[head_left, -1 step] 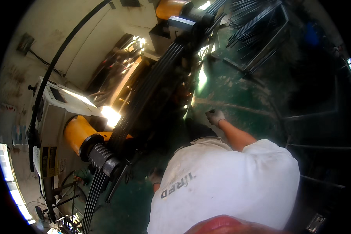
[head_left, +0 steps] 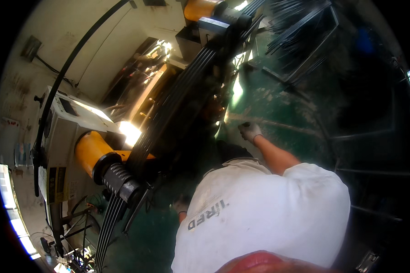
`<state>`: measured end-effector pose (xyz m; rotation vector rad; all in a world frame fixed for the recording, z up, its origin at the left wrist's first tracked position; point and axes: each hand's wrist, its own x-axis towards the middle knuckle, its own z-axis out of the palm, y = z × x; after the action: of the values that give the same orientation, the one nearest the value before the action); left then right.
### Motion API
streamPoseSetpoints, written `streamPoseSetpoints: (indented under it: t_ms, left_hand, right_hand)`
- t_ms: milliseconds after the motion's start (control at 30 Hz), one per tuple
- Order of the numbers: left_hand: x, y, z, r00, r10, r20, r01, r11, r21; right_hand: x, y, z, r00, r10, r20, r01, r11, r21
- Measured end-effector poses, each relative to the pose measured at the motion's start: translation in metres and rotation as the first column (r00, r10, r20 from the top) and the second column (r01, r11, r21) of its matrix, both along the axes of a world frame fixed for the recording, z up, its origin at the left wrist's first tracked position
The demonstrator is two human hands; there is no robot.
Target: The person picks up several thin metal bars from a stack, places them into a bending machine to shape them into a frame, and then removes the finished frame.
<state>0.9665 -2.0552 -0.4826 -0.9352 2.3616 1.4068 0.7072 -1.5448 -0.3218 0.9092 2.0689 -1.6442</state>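
My right hand [head_left: 249,132], in a pale glove with dark-stained fingers, is held out in front of my body above the green floor. Its fingers are curled in; whether anything is inside them cannot be made out. Low beside my left hip is my left hand [head_left: 181,204], dim and partly in shadow, with its fingers unclear. Neither hand touches the machine. Several long dark metal rods [head_left: 175,98] run side by side along the machine on my left, passing a ribbed black roller [head_left: 121,183] beneath a yellow cylindrical housing [head_left: 92,154].
A pale machine cabinet [head_left: 61,145] stands at the left, with a black cable [head_left: 64,68] arching over it. Another yellow housing [head_left: 200,9] is at the far end. Bundled thin rods [head_left: 300,25] lie at the upper right beside a metal frame [head_left: 312,61].
My right hand has shifted very slightly up and left. The machine sits almost the same in view, and my left hand looks unchanged.
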Motion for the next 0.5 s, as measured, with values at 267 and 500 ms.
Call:
streamPoseSetpoints:
  t_ms: [267,500]
  left_hand:
    - [-0.089,0.053,0.175,0.522,-0.426,0.739,0.822,0.484,-0.301]
    - [-0.075,-0.003,0.187,0.803,-0.282,0.525,0.59,0.497,-0.636]
  right_hand:
    - [-0.116,-0.079,0.155,0.779,-0.338,-0.528,-0.057,0.801,-0.597]
    - [-0.2,-0.135,0.207,0.901,-0.398,-0.173,-0.147,0.094,-0.985]
